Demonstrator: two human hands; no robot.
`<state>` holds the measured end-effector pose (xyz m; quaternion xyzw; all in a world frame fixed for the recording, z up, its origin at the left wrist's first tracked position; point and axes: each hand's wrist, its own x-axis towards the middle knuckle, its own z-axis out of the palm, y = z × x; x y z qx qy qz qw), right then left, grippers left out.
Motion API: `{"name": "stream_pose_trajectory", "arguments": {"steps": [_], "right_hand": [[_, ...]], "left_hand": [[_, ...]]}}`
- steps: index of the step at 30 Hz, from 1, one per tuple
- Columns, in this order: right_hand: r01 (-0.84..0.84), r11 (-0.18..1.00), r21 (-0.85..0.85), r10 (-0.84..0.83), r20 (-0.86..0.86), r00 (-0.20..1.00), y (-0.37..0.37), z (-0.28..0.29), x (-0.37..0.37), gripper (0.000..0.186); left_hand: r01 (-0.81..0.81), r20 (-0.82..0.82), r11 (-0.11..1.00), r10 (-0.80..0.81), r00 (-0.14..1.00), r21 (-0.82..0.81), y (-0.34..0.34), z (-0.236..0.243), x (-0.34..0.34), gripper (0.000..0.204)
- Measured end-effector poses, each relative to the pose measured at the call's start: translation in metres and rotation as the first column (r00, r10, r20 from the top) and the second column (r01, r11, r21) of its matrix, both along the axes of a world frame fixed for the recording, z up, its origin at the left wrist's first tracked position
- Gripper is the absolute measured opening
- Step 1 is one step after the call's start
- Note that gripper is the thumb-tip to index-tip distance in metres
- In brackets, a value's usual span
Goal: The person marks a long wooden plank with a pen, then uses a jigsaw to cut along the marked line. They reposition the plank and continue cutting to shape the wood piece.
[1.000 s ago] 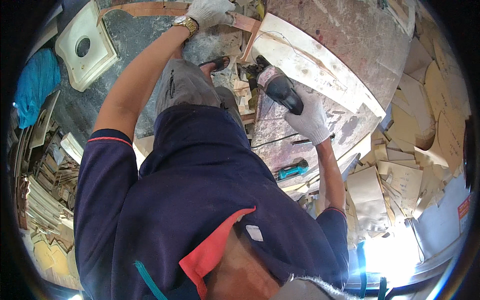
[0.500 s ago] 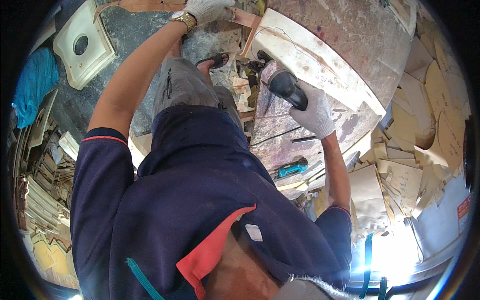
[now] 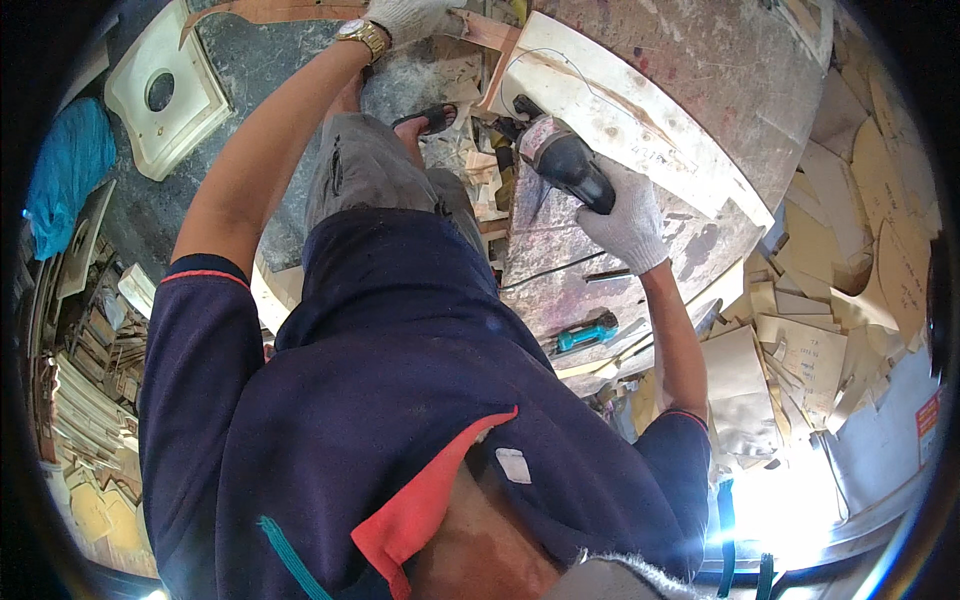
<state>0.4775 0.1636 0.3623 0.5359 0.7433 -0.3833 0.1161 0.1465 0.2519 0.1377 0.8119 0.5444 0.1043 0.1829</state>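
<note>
My right hand [image 3: 625, 215], in a white knit glove, is closed around the black rear end of a handheld power tool [image 3: 562, 160] with a pale reddish band. The tool's narrow front end points left, beside a long curved pale wooden board [image 3: 640, 120] on the worktable. At the top edge of the view my gloved left hand [image 3: 412, 18] is closed on a curved reddish-brown wooden strip [image 3: 490, 32]. Part of the strip lies hidden behind that hand, and its fingers are partly cut off by the frame. A thin wire loops over the pale board.
A teal and black tool [image 3: 588, 332] and a dark rod [image 3: 607, 275] lie on the stained worktable [image 3: 540, 235]. Wood offcuts [image 3: 820, 240] pile up at the right. At the left are a pale panel with a round hole [image 3: 190, 110] and a blue plastic bag [image 3: 70, 175].
My left hand has shifted slightly up with the strip. The power tool in my right hand has moved a little to the left.
</note>
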Motion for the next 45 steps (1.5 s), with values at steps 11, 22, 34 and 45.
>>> {"name": "stream_pose_trajectory", "arguments": {"steps": [11, 22, 34, 45], "right_hand": [[0.04, 0.999, 0.012, -0.04, 0.002, 0.999, -0.003, -0.001, -0.004, 0.04], [0.084, 0.996, -0.006, -0.084, -0.004, 0.996, -0.007, 0.001, -0.009, 0.039], [0.137, 0.989, -0.051, -0.138, -0.017, 0.99, -0.009, 0.005, -0.016, 0.032], [0.209, 0.978, 0.003, -0.208, -0.104, 0.973, -0.018, -0.004, -0.02, 0.028]], "left_hand": [[0.025, -0.049, 1.0, -0.026, 0.998, -0.011, 0.001, 0.003, 0.002, 0.012], [0.019, -0.053, 0.999, -0.021, 0.998, -0.037, 0.0, 0.008, 0.004, 0.018], [-0.002, -0.041, 0.995, -0.002, 0.999, -0.097, -0.003, 0.019, 0.003, 0.023], [-0.032, -0.023, 0.993, 0.03, 0.999, -0.112, -0.005, 0.019, 0.003, 0.023]]}}
